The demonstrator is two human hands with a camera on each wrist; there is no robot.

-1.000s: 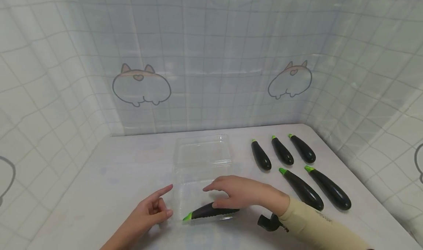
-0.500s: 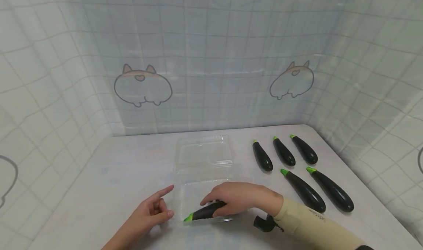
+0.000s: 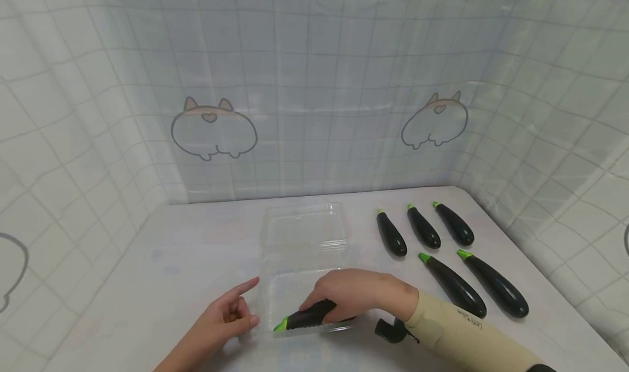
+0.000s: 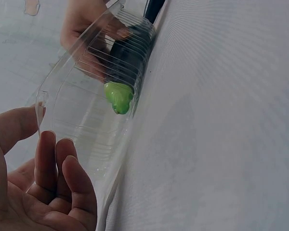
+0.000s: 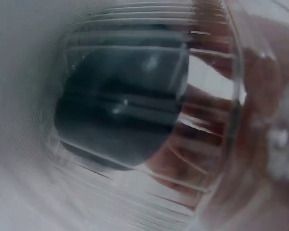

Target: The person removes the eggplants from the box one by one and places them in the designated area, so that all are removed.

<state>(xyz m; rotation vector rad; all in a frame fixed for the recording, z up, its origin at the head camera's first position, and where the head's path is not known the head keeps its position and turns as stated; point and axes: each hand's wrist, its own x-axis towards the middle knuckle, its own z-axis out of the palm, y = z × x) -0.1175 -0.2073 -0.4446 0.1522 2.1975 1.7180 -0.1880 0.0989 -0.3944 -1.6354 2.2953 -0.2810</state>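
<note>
A clear plastic clamshell container (image 3: 283,294) lies opened flat on the table, its lid (image 3: 304,229) toward the back. Inside the front half lies a dark eggplant (image 3: 307,316), green stem (image 3: 281,325) pointing left. My right hand (image 3: 346,295) grips it from above around its thick end; in the right wrist view, that rounded end (image 5: 120,101) shows through the ribbed wall. At the container's left edge, my left hand (image 3: 226,313) pinches the rim (image 4: 40,115) between thumb and curled fingers, its index finger stretched along the edge in the head view.
Several eggplants lie on the table at the right, among them a small one (image 3: 391,234) nearest the lid and a larger one (image 3: 495,284) near the right edge. A grid-patterned curtain (image 3: 314,115) surrounds the table (image 3: 196,246) at the back and sides.
My right hand has come down from its spread pose over the eggplant and now grips it. The eggplant remains in the container's front half. My left hand stays in place.
</note>
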